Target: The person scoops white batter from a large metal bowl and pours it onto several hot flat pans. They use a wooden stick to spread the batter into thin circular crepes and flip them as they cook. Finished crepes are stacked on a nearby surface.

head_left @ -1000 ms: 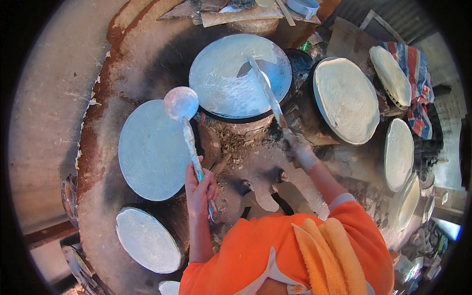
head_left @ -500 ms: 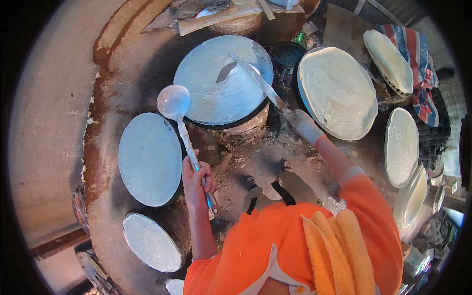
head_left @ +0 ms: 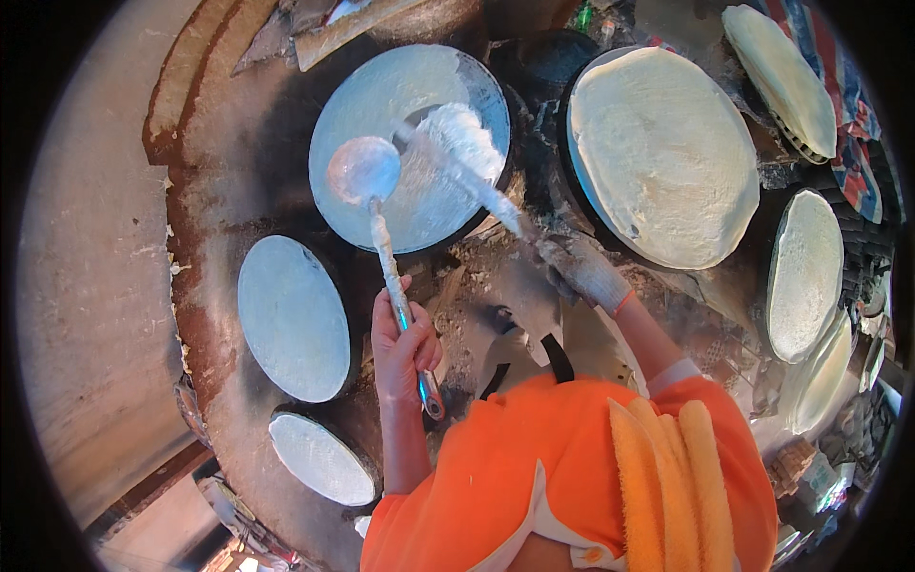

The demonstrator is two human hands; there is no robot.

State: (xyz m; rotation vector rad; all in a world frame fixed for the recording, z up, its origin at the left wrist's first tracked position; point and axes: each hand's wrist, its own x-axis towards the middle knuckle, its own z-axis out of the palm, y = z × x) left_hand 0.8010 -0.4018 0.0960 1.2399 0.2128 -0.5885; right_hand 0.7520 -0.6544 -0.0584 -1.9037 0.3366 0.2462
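My left hand is wrapped round the handle of a batter-coated ladle, whose round bowl hangs over the left part of a large round griddle. A thin pale batter sheet covers most of that griddle. My right hand, in a soiled knitted glove, grips a long flat scraper. The blade, smeared by motion, reaches across the griddle beside a lumpy white heap of batter. A dark bare patch shows by the blade's tip.
More round griddles with pale sheets stand around me: one at the right, one at the left, another nearer. Farther right, a pale sheet lies by a striped cloth. A brown ledge curves along the left.
The ladle's bowl has come rightward over the griddle. The scraper has swept lower, and the white batter beside it is now a rougher heap. The whole view has shifted slightly.
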